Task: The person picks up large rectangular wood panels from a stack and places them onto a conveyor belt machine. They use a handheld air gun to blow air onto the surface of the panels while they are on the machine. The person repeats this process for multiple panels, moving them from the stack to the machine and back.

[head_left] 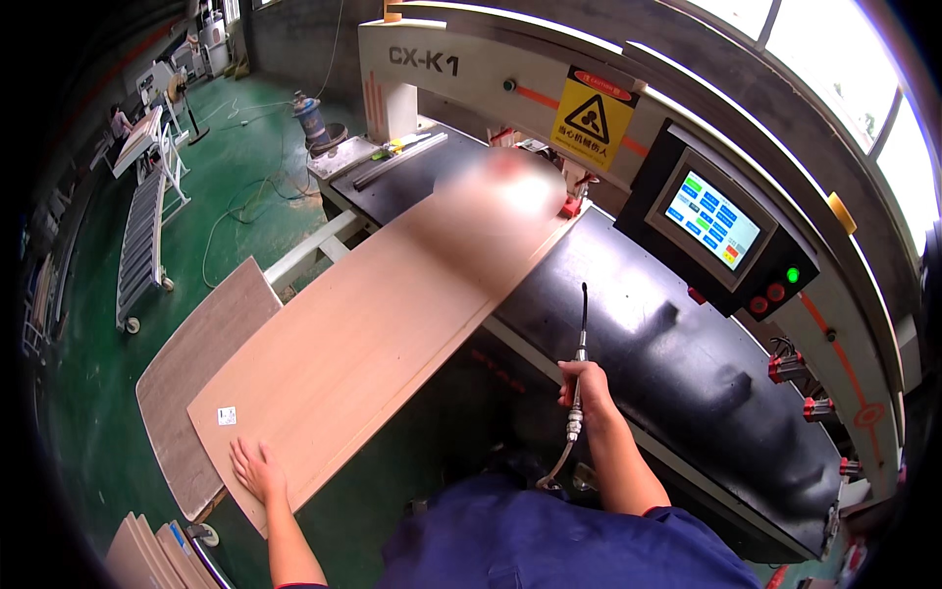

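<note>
A long, light-brown wooden panel [363, 334] slants from the lower left up to the machine's black bed [677, 353]. My left hand [259, 474] lies on its near end with fingers spread, next to a small white label [227, 416]. In my right hand [587, 383] is an air blow gun [575, 424]; its thin dark nozzle points up and away, and a hose runs from its lower end toward my body. The gun is held over the gap and bed edge, right of the panel. A bright blur hides the panel's far end.
A machine beam [491, 79] with a lit control screen [711, 218] spans the bed. Under the panel's left side is a greyish board [177, 393]. Boards [147, 555] stand at lower left. A roller conveyor [144, 245], a blue cylindrical device [311, 123] and a person [120, 122] are farther off.
</note>
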Demonstrator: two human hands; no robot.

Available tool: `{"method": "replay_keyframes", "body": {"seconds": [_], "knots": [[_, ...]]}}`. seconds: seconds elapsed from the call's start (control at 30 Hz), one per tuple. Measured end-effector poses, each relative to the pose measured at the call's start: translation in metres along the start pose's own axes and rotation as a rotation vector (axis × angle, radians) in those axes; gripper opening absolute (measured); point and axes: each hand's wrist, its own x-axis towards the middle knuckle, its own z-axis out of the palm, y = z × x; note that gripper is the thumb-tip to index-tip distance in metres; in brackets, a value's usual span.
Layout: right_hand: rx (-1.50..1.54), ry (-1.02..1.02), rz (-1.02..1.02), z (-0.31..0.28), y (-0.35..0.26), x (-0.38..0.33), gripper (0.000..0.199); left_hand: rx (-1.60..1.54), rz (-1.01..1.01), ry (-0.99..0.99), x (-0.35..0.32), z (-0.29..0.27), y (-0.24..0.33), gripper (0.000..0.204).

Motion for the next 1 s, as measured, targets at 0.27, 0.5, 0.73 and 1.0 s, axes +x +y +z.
{"method": "replay_keyframes", "body": {"seconds": [0.27,0.5,0.73,1.0], "knots": [[-0.047,-0.101,0.024,0.024,-0.006,-0.002,0.033,0.0,0.007,0.012,0.001,0.004,-0.001,0.059],[-0.088,-0.196,0.032,0.045,-0.005,-0.004,0.032,-0.001,0.009,0.02,0.002,0.005,-0.002,0.058],[-0.101,-0.143,0.034,0.042,-0.007,0.0,0.033,0.001,0.004,0.01,0.002,0.004,-0.001,0.058],[-0.074,-0.136,0.035,0.038,-0.005,0.007,0.033,-0.012,-0.008,-0.009,0.001,0.0,0.0,0.059]]}}
